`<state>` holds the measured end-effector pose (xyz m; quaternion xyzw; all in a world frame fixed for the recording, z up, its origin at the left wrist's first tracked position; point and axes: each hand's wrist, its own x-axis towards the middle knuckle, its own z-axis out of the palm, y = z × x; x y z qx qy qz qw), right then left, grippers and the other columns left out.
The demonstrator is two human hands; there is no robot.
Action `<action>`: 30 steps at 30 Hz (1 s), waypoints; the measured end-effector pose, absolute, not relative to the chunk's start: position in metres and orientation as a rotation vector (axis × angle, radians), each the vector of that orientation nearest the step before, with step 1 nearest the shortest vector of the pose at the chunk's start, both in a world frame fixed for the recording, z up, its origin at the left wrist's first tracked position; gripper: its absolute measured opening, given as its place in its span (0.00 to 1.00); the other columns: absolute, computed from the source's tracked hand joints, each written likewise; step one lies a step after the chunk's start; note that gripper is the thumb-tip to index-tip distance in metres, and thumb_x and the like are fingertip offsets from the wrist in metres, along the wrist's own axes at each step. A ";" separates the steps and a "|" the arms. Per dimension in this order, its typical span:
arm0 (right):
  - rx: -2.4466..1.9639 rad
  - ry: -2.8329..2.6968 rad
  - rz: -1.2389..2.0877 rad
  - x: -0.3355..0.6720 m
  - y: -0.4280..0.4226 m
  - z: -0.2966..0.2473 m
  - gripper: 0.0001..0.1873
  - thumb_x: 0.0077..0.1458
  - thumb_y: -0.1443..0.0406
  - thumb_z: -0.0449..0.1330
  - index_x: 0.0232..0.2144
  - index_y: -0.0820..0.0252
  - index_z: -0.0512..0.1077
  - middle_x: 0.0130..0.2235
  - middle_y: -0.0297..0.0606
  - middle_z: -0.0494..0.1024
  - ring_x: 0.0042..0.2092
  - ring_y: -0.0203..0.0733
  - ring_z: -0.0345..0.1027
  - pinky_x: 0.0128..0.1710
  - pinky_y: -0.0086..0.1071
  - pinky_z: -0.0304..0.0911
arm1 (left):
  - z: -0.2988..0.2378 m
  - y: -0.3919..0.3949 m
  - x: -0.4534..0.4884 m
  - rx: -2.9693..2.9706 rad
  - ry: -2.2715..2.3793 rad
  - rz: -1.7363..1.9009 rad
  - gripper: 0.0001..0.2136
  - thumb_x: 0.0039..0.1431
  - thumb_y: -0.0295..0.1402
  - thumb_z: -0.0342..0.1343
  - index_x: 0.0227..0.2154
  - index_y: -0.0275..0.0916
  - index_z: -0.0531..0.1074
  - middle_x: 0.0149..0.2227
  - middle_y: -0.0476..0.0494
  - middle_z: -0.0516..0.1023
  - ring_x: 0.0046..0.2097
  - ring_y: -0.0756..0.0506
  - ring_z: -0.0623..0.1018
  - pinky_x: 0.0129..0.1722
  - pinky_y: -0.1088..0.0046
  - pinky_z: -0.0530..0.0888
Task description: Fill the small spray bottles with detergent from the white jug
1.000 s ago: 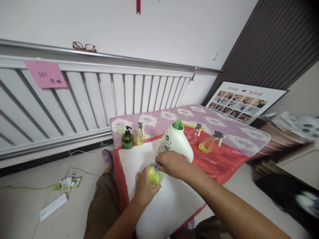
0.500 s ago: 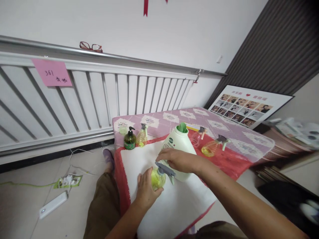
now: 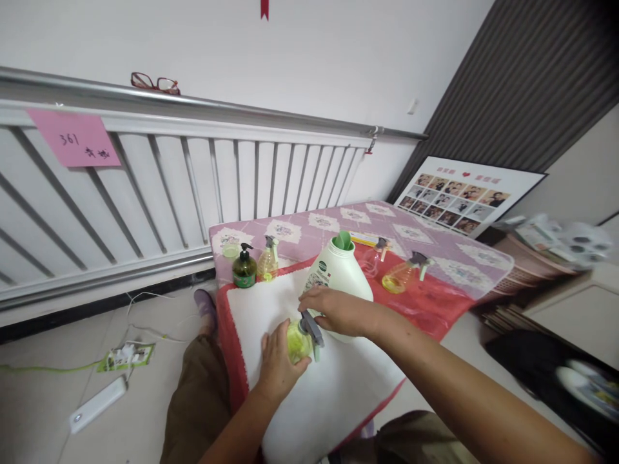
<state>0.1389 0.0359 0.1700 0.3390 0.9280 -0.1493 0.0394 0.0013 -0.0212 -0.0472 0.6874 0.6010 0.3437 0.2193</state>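
My left hand [image 3: 279,367] is wrapped round the body of a clear spray bottle [image 3: 298,345] holding yellow-green liquid, above a white cloth [image 3: 319,399]. At its top, the fingers of my right hand [image 3: 323,305] close on the grey trigger head [image 3: 313,327], which sits on the bottle's neck. Behind my right hand stands a large pale-green jug [image 3: 345,277], uncapped, with a green funnel-like piece [image 3: 343,240] in its mouth. My right forearm crosses in front of the jug and covers its lower part.
A dark green pump bottle [image 3: 244,269] and a spray bottle [image 3: 267,261] stand at the back left. Two more, a pinkish spray bottle [image 3: 374,259] and one with yellow liquid [image 3: 399,278], are on the red cloth [image 3: 425,316]. A radiator [image 3: 203,174] lines the wall.
The trigger head has turned on the bottle, its nozzle now pointing more toward me. My right hand has shifted with it, while my left hand keeps its hold. The whole view has moved slightly.
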 end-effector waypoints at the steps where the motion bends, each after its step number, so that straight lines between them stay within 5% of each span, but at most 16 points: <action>1: 1.059 2.834 -0.430 0.139 0.035 0.170 0.18 0.49 0.74 0.58 0.45 0.61 0.72 0.48 0.45 0.76 0.52 0.45 0.66 0.54 0.37 0.58 | -0.047 -0.021 0.001 1.911 1.664 0.953 0.37 0.45 0.33 0.59 0.59 0.38 0.51 0.60 0.36 0.65 0.61 0.37 0.65 0.62 0.49 0.52; 7: 1.253 2.686 -0.286 0.140 0.032 0.167 0.08 0.53 0.64 0.58 0.34 0.62 0.75 0.36 0.46 0.79 0.39 0.48 0.72 0.38 0.35 0.63 | -0.046 -0.022 0.001 1.929 1.672 0.957 0.37 0.45 0.35 0.61 0.59 0.40 0.53 0.59 0.35 0.66 0.60 0.36 0.66 0.62 0.48 0.54; 14: 1.305 2.603 -0.319 0.145 0.027 0.165 0.20 0.60 0.53 0.51 0.26 0.58 0.75 0.26 0.38 0.79 0.29 0.41 0.71 0.27 0.30 0.59 | -0.043 -0.022 0.000 1.895 1.644 0.953 0.39 0.45 0.34 0.61 0.59 0.39 0.50 0.61 0.35 0.63 0.61 0.36 0.64 0.62 0.47 0.52; 18: 1.341 2.704 -0.256 0.148 0.030 0.167 0.14 0.59 0.66 0.51 0.45 0.59 0.72 0.43 0.43 0.78 0.43 0.43 0.71 0.40 0.32 0.63 | -0.041 -0.022 0.000 1.886 1.651 0.931 0.39 0.45 0.35 0.61 0.60 0.40 0.50 0.61 0.35 0.63 0.62 0.37 0.63 0.63 0.48 0.51; 21: 1.238 2.823 -0.135 0.148 0.031 0.161 0.28 0.54 0.75 0.51 0.57 0.54 0.62 0.58 0.47 0.66 0.58 0.48 0.60 0.51 0.39 0.59 | -0.040 -0.022 0.000 1.879 1.653 0.919 0.39 0.45 0.35 0.61 0.60 0.40 0.50 0.61 0.36 0.63 0.62 0.37 0.63 0.63 0.48 0.51; 27: 1.126 2.838 0.026 0.139 0.027 0.156 0.18 0.57 0.69 0.55 0.50 0.55 0.71 0.61 0.53 0.61 0.65 0.59 0.46 0.52 0.49 0.58 | -0.042 -0.022 0.001 1.889 1.657 0.939 0.38 0.45 0.34 0.61 0.59 0.39 0.50 0.61 0.35 0.63 0.62 0.37 0.63 0.63 0.47 0.51; 30: 1.224 2.732 0.044 0.134 0.026 0.162 0.14 0.53 0.62 0.61 0.44 0.57 0.74 0.58 0.52 0.66 0.60 0.58 0.55 0.49 0.44 0.59 | -0.043 -0.022 0.001 1.900 1.662 0.945 0.38 0.45 0.33 0.61 0.59 0.39 0.50 0.61 0.35 0.63 0.62 0.36 0.64 0.62 0.47 0.52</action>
